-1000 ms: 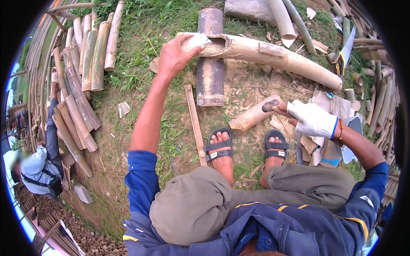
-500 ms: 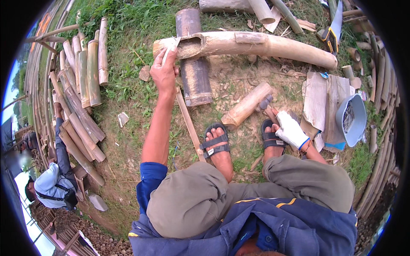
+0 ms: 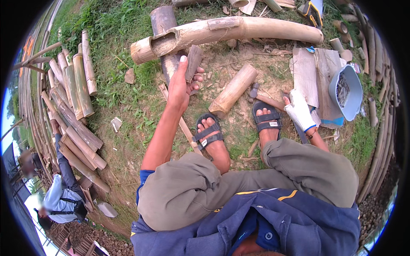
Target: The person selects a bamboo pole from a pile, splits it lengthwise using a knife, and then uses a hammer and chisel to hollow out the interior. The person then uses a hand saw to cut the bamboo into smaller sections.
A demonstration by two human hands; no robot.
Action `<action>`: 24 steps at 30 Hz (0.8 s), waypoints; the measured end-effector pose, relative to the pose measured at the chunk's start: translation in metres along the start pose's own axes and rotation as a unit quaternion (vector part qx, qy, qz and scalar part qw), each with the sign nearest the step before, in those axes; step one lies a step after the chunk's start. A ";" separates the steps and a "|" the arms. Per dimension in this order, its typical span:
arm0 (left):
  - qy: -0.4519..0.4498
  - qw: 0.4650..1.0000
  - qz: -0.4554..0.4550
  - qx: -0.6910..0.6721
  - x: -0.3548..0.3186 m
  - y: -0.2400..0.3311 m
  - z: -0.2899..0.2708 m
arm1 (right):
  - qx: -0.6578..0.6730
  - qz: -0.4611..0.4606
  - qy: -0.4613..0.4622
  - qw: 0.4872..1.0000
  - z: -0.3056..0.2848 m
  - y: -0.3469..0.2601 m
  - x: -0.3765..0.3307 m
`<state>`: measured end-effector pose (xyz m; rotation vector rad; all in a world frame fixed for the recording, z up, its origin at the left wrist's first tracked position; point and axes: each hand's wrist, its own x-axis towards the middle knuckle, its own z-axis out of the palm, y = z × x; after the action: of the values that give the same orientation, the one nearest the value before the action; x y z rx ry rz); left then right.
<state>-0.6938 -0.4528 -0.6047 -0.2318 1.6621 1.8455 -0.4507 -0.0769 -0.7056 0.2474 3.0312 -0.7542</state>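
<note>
My bare left hand [image 3: 184, 85] grips a small brown bamboo piece [image 3: 194, 64] between thumb and fingers, held up just in front of the long bamboo pole [image 3: 265, 30]. That pole has a notch cut near its left end and lies across a dark bamboo log [image 3: 163, 19]. My right hand [image 3: 299, 110], in a white glove, is closed around the handle of a hammer [image 3: 268, 100]. The hammer's head is low, beside a short bamboo length [image 3: 234, 90] on the ground between my feet.
A blue-grey tub [image 3: 352, 96] of nails stands at the right beside flat cardboard [image 3: 304, 72]. A handsaw [image 3: 314, 15] lies at the far right. Several cut bamboo lengths [image 3: 81, 85] are piled on the left, where another person [image 3: 64, 196] sits. A thin bamboo strip [image 3: 188, 132] lies by my left foot.
My left hand has come away from the pole's notched end, nearer to me, with the bamboo piece turned in it. The right hand still has the hammer. The whole view has shifted slightly.
</note>
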 end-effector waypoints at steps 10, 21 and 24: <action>-0.207 0.964 0.098 0.133 -0.031 -0.031 0.078 | 0.541 0.160 -0.198 0.802 -0.016 -0.145 0.079; -0.194 0.961 0.101 0.171 -0.063 -0.007 0.075 | 0.571 0.080 -0.209 0.790 -0.034 -0.177 0.062; -0.176 0.966 0.074 0.176 -0.068 -0.023 0.069 | 0.477 0.097 -0.221 0.845 -0.010 -0.176 0.051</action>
<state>-0.6083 -0.4109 -0.5749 0.3606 1.7449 1.5436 -0.5284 -0.2182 -0.6168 0.3045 1.9363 -1.9038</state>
